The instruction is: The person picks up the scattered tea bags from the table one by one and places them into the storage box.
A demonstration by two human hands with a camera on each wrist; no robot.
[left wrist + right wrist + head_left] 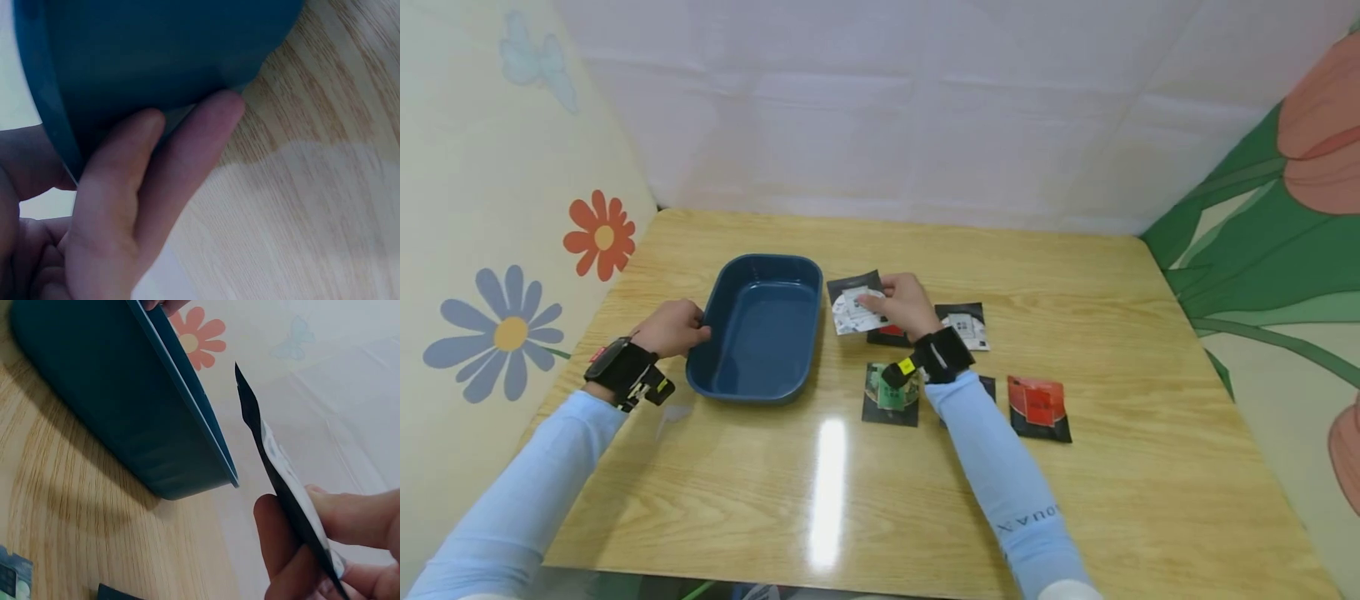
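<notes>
Hands [668, 329] [912, 307], tray [766, 337] and sachet [850, 307] between

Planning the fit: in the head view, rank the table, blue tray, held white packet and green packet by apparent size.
1. Table
2. Blue tray
3. Held white packet and green packet: too alike to rank, both partly covered

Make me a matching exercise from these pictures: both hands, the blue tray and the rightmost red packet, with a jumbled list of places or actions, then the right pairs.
Column one:
1. Left hand
2. Right hand
3. Blue tray
4. Rightmost red packet

Column two:
A. standing on the table, left of the packets
B. pinching a black-and-white packet
C. lying flat, right of the right sleeve
D. gripping the tray's side

Right pairs: 1-D, 2-B, 3-A, 4-C.
</notes>
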